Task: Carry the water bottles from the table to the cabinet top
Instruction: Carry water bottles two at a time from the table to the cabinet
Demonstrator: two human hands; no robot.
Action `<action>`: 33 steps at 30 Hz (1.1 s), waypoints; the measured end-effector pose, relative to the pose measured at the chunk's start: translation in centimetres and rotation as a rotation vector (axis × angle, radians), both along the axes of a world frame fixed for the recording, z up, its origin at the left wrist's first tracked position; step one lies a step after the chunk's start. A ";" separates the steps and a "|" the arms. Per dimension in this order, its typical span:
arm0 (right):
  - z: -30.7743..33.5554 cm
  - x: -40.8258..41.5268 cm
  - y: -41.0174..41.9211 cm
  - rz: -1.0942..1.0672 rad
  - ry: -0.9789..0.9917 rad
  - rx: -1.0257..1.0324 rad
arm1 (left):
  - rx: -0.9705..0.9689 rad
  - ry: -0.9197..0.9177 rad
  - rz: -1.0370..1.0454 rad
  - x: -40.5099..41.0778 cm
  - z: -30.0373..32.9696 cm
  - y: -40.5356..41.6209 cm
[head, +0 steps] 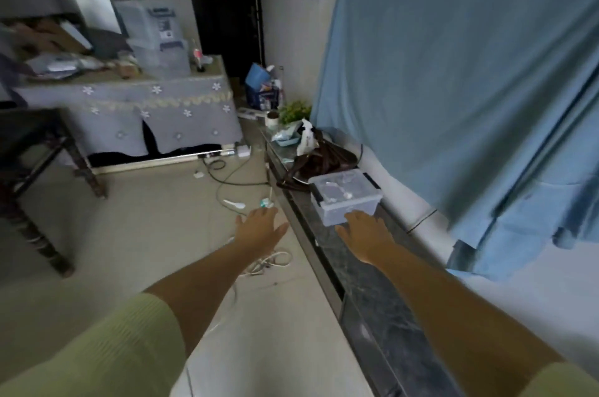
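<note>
Now both your hands are out in front, holding nothing, and no water bottle is in your grasp.

Your left hand (261,228) hangs over the floor with fingers spread and relaxed, while your right hand (366,234) reaches over the dark marble cabinet top (372,293), fingers straight, just short of the clear storage box (345,195); touching or not, you cannot tell. That box and the brown bag (321,160) crowd the far end, so the near stretch looks like the landing spot. A slim bottle-like shape (195,54) stands on the cloth-covered table (129,98) across the room, too blurred to confirm.
</note>
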State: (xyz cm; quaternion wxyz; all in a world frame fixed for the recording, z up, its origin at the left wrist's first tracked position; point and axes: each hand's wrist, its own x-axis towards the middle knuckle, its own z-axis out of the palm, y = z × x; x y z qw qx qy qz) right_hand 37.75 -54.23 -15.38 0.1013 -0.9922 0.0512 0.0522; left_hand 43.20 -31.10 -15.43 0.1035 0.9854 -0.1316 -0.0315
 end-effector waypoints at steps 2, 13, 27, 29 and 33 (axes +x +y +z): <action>0.0 2.0 4.3 0.057 0.039 0.007 | 0.002 0.002 0.041 0.8 0.4 4.2; 0.1 11.2 20.2 0.271 0.064 0.033 | -0.016 -0.013 0.223 6.0 0.4 20.9; -1.1 29.9 28.8 0.490 0.075 -0.064 | -0.068 0.028 0.450 19.9 -1.6 28.4; -0.8 34.1 29.4 0.537 0.073 -0.081 | -0.072 0.030 0.496 23.3 -1.2 28.9; 0.5 41.8 30.3 0.596 0.069 -0.058 | -0.089 0.000 0.568 29.3 -0.1 29.3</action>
